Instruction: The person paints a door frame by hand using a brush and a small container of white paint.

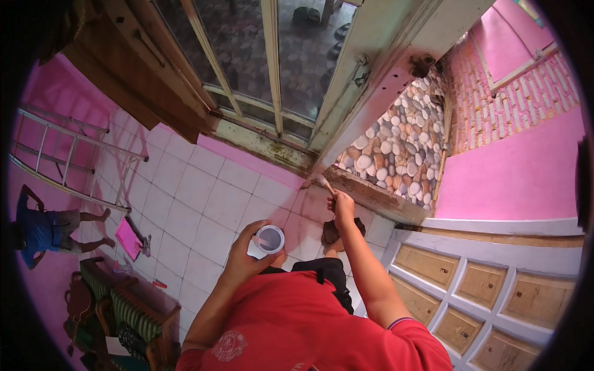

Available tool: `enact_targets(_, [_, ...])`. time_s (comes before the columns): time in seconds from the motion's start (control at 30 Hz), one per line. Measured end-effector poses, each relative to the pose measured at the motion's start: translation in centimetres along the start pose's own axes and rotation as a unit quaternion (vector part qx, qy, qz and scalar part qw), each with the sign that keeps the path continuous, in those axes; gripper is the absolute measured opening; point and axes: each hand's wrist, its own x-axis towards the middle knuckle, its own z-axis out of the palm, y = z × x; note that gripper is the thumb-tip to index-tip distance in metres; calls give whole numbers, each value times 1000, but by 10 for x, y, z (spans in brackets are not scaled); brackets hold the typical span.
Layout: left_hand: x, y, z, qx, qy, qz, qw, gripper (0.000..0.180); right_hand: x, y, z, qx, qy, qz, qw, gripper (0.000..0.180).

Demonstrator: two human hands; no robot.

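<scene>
My left hand (241,252) is wrapped round a small white paint cup (278,231), held in front of my red shirt. Pale greyish paint shows inside the cup, and a light stick-like thing leans in it. With my arm stretched forward, my right hand (343,209) grips the handle of a paintbrush (322,180). Its pale bristles are at the foot of the worn, whitish door frame post (378,93); whether they touch it I cannot tell. Left of the post stands a window frame (272,74) with glass panes and scuffed whitish bars.
A panelled door (458,297) with pale grey framing stands at the right. Pebble-patterned flooring (396,148) lies beyond the raised threshold (374,188). At the left are a metal ladder (74,148), another person (46,229), a pink tray (129,239) and a striped sofa (133,315).
</scene>
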Motion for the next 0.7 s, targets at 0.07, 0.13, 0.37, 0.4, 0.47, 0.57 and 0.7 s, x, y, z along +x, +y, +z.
enact_targets(0.07, [-1, 1, -1, 3, -2, -4, 1000, 79, 12, -1, 3, 6, 8, 45, 999, 23])
enact_targets(0.13, [-5, 1, -3, 2, 3, -13, 1000, 79, 13, -7, 12, -5, 25, 116, 993, 19])
enact_targets(0.37, [-3, 3, -2, -5, -1, -21, 1000, 79, 27, 3, 5, 103, -39, 95, 989, 16])
enact_targets(0.4, [-3, 2, -1, -8, -2, -19, 1000, 79, 20, 5, 8, 149, -44, 86, 984, 17])
enact_targets(0.47, [-3, -1, 0, -12, 0, -20, 1000, 79, 4, 10, 13, 190, -49, 81, 977, 19])
enact_targets(0.57, [-3, -2, 1, -5, -4, -20, 1000, 79, -12, 19, 23, 194, -37, 99, 975, 25])
enact_targets(0.7, [1, 0, 1, 0, -7, -23, 1000, 79, 7, 29, 29, 71, 12, 150, 986, 29])
